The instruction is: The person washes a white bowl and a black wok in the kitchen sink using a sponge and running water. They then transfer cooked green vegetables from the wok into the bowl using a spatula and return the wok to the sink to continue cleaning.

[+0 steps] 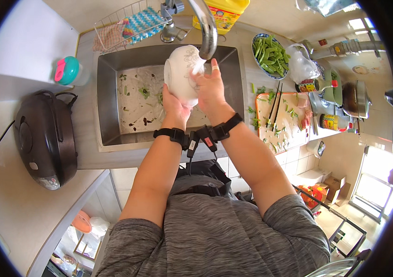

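A white ceramic bowl (179,74) with a grey floral pattern is tipped on its side over the stainless steel sink (108,104). My left hand (176,107) grips it from below, near its foot. At the rim side, my right hand (211,88) holds the bowl with the thumb against it and a finger raised; a band wraps one finger. Directly above the rim hangs the chrome faucet spout (208,38). A pale streak beneath the spout may be water. Green leaf scraps (144,92) and dark bits (146,121) lie on the sink bottom. The bowl's inside is hidden.
Right of the sink are a bowl of green pods (271,55), black chopsticks (275,105), a cutting board (288,147) with scraps, a knife (314,114) and bottles. Left stand a shaker cup (70,71) and a dark rice cooker (46,138). A wire rack (130,24) holds cloths behind.
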A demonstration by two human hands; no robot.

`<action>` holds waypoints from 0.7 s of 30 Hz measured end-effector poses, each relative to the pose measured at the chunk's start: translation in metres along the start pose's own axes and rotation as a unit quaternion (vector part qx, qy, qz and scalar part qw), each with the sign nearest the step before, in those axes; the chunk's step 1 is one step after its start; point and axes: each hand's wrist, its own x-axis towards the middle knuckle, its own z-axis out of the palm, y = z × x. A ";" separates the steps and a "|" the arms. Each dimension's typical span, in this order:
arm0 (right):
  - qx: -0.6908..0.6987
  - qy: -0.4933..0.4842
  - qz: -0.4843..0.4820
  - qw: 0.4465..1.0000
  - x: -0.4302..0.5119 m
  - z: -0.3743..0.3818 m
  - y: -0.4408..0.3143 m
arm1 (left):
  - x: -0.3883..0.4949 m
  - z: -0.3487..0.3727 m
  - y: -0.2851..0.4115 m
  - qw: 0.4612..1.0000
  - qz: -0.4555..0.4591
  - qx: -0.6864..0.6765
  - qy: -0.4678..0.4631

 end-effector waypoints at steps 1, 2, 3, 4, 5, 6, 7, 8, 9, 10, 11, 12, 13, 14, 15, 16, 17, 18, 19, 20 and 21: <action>0.005 0.002 0.000 1.000 -0.001 0.001 0.002 | -0.001 0.004 -0.003 1.000 0.015 0.004 0.018; 0.005 0.008 0.002 1.000 -0.001 0.002 0.004 | -0.003 0.007 -0.004 0.999 0.034 0.006 0.022; 0.005 0.015 0.004 1.000 -0.001 0.002 0.005 | -0.005 0.009 -0.004 0.999 0.024 0.013 0.040; 0.002 0.015 -0.006 1.000 -0.001 0.002 0.007 | -0.007 0.010 -0.001 0.999 0.018 0.019 0.043; -0.014 0.025 0.001 1.000 -0.001 0.002 0.007 | -0.009 0.012 0.002 0.998 0.012 0.028 0.056; -0.025 0.025 0.002 0.999 -0.001 0.002 0.007 | -0.012 0.012 0.005 0.998 -0.005 0.039 0.041; -0.037 0.024 0.003 0.999 0.000 0.001 0.007 | -0.017 0.011 0.009 0.998 -0.023 0.052 0.038; -0.043 0.022 0.006 0.999 0.001 0.000 0.007 | -0.022 0.010 0.013 0.997 -0.040 0.062 0.031; -0.061 0.018 0.008 0.998 0.002 0.000 0.006 | -0.025 0.011 0.019 0.995 -0.060 0.082 0.026; -0.078 0.014 0.010 0.997 0.003 -0.001 0.005 | -0.029 0.012 0.025 0.992 -0.080 0.099 0.016; -0.094 0.008 0.008 0.996 0.004 -0.003 0.004 | -0.032 0.015 0.030 0.988 -0.101 0.116 0.015; -0.099 0.002 0.005 0.995 0.005 -0.004 0.002 | -0.034 0.018 0.033 0.985 -0.104 0.132 0.025; -0.104 -0.007 -0.002 0.995 0.005 -0.005 0.001 | -0.035 0.021 0.036 0.982 -0.107 0.148 0.044; -0.110 -0.016 -0.008 0.994 0.004 -0.006 0.001 | -0.036 0.025 0.037 0.979 -0.111 0.161 0.063; -0.156 -0.019 -0.009 0.988 0.003 -0.007 0.001 | -0.036 0.028 0.039 0.975 -0.100 0.191 0.046; -0.202 -0.022 -0.009 0.979 0.001 -0.008 0.002 | -0.034 0.032 0.040 0.971 -0.089 0.219 0.028; -0.247 -0.026 -0.010 0.969 -0.002 -0.010 0.004 | -0.033 0.034 0.040 0.967 -0.077 0.242 -0.001; -0.289 -0.021 -0.018 0.957 -0.004 -0.011 0.006 | -0.030 0.036 0.042 0.960 -0.091 0.265 -0.015; -0.292 -0.027 -0.022 0.956 -0.007 -0.012 0.010 | -0.025 0.038 0.044 0.952 -0.103 0.284 -0.043; -0.296 -0.033 -0.030 0.954 -0.009 -0.013 0.014 | -0.022 0.039 0.046 0.944 -0.111 0.307 -0.057; -0.291 -0.048 -0.053 0.954 -0.010 -0.014 0.019 | -0.019 0.038 0.048 0.938 -0.101 0.328 -0.054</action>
